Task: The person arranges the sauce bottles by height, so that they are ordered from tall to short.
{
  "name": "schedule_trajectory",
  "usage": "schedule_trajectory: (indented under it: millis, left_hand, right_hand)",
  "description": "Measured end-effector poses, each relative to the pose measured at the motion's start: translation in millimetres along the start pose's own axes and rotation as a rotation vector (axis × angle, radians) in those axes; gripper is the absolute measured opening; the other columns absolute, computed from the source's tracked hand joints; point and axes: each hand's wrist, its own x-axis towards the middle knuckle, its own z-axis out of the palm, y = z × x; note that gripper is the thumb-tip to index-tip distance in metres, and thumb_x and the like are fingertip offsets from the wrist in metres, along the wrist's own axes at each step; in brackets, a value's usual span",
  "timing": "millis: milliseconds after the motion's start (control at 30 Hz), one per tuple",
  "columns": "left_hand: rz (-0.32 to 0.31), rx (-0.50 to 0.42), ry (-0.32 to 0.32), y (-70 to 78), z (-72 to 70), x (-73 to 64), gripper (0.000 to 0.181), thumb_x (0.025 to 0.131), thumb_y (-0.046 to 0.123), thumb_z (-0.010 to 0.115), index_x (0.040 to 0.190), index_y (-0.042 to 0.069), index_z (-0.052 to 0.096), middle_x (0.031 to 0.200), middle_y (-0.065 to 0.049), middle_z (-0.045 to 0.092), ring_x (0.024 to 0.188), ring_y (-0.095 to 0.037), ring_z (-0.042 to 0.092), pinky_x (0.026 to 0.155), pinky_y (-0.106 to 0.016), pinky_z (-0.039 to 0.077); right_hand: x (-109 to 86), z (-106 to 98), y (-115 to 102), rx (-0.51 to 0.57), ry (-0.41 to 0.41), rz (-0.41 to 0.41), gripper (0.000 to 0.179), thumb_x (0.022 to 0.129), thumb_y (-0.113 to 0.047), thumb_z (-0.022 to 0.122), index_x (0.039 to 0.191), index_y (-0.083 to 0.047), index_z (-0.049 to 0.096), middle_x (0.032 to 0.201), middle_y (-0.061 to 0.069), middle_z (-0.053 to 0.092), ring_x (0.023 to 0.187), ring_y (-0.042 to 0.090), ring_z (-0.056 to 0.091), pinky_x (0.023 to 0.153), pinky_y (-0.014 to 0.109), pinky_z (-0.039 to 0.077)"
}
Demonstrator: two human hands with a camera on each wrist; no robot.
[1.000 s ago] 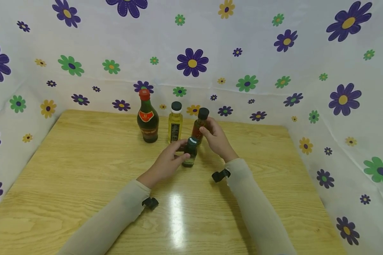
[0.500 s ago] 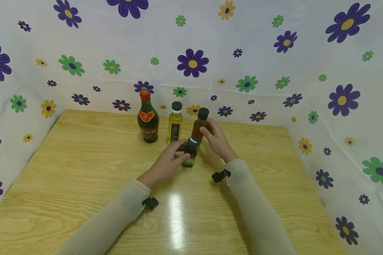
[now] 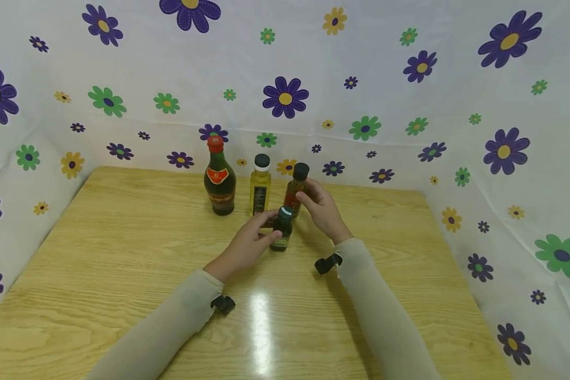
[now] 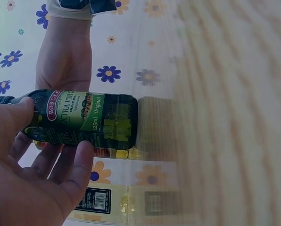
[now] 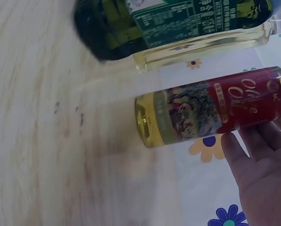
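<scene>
My left hand holds a small dark green olive oil bottle between thumb and fingers. It stands upright on the table, with a green label and dark cap. Just behind it and to the right, my right hand grips a slim olive oil bottle by its upper part. That one has a red label, a black cap and yellow oil showing at its base. In the head view, the green bottle hides the lower part of the red-labelled bottle.
Left of the red-labelled bottle stands a yellow oil bottle with a black cap and white collar. Farther left is a larger dark bottle with a red cap. Flower-patterned white sheeting borders the wooden table at the back and sides.
Both hands keep their hold, and the bottles stay in place on the table. Only the head view has shifted slightly, so the scene sits a little lower in it.
</scene>
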Motion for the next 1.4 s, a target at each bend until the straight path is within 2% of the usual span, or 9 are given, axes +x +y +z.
schedule_trajectory:
  millis: [267,433,633,767,967,1067,1233,1333,1400]
  left_hand:
    - [-0.014,-0.004,-0.003,0.6,-0.3,0.1,0.053,0.105,0.031,0.062,0.154,0.018,0.046,0.145,-0.004,0.054,0.135,-0.023,0.053,0.102,-0.044,0.054]
    - [-0.012,-0.009,-0.003,0.3,-0.4,0.5,0.053,0.105,0.032,0.062,0.154,0.018,0.047,0.146,-0.004,0.054,0.135,-0.023,0.053,0.102,-0.045,0.054]
    - [-0.017,-0.016,-0.002,-2.3,-1.0,0.6,0.053,0.104,0.033,0.064,0.153,0.020,0.048,0.145,-0.001,0.055,0.135,-0.021,0.053,0.102,-0.043,0.054]
    - [-0.021,-0.034,-0.001,-2.1,-2.8,0.3,0.054,0.101,0.036,0.067,0.151,0.021,0.051,0.144,0.000,0.058,0.134,-0.020,0.055,0.101,-0.041,0.055]
    - [-0.044,-0.069,-0.002,-1.9,-5.7,-1.2,0.058,0.099,0.040,0.070,0.151,0.026,0.049,0.144,0.002,0.056,0.134,-0.018,0.054,0.105,-0.039,0.053]
    - [-0.045,-0.040,0.009,-0.1,-9.6,-2.9,0.062,0.099,0.045,0.069,0.153,0.026,0.046,0.145,0.002,0.055,0.135,-0.017,0.052,0.109,-0.039,0.050]
    - [0.054,0.007,0.054,3.3,-23.5,-4.9,0.062,0.101,0.044,0.067,0.153,0.017,0.046,0.142,-0.005,0.057,0.132,-0.022,0.053,0.109,-0.047,0.049]
    - [0.198,-0.008,0.142,3.7,-36.5,-7.3,0.051,0.101,0.026,0.070,0.146,0.009,0.053,0.137,-0.012,0.061,0.127,-0.028,0.057,0.106,-0.049,0.051]
    - [0.317,0.000,0.245,4.8,-47.5,-8.9,0.044,0.098,0.011,0.071,0.139,0.004,0.057,0.131,-0.016,0.063,0.121,-0.030,0.060,0.103,-0.050,0.052]
  right_hand:
    - [-6.2,-2.1,3.8,0.006,0.019,0.076,0.056,0.108,-0.027,0.058,0.158,-0.013,0.038,0.153,0.015,0.052,0.141,0.030,0.049,0.120,0.047,0.037]
    - [-14.8,-8.8,-0.8,-0.001,0.027,0.094,0.059,0.108,-0.023,0.057,0.159,-0.005,0.032,0.155,0.018,0.048,0.143,0.033,0.046,0.120,0.047,0.037]
    - [-36.3,-16.4,-24.8,-0.017,-0.002,0.072,0.051,0.108,-0.011,0.055,0.153,0.005,0.037,0.147,0.028,0.050,0.139,0.041,0.048,0.117,0.053,0.039]
    - [-51.8,-18.5,-36.0,-0.036,-0.009,0.055,0.046,0.108,-0.009,0.054,0.149,0.006,0.041,0.144,0.027,0.052,0.136,0.040,0.050,0.116,0.052,0.041]
    - [-60.9,-21.2,-16.4,-0.033,-0.027,0.074,0.045,0.108,-0.009,0.055,0.149,0.003,0.043,0.145,0.027,0.052,0.136,0.039,0.050,0.115,0.052,0.041]
    - [-61.8,-21.6,-2.4,-0.041,-0.030,0.074,0.044,0.107,-0.008,0.056,0.149,0.003,0.044,0.145,0.026,0.053,0.136,0.039,0.050,0.115,0.052,0.042]
    - [-63.5,-19.8,0.5,-0.039,-0.017,0.039,0.042,0.107,-0.007,0.056,0.147,0.003,0.046,0.142,0.025,0.056,0.133,0.038,0.053,0.113,0.045,0.046]
    - [-63.6,-18.0,0.7,-0.025,-0.023,0.024,0.042,0.106,-0.010,0.059,0.145,0.000,0.049,0.141,0.021,0.058,0.132,0.035,0.054,0.111,0.041,0.048]
    - [-63.9,-16.3,0.0,-0.011,-0.030,0.013,0.041,0.105,-0.010,0.061,0.143,0.000,0.051,0.140,0.020,0.059,0.131,0.034,0.055,0.110,0.041,0.049]
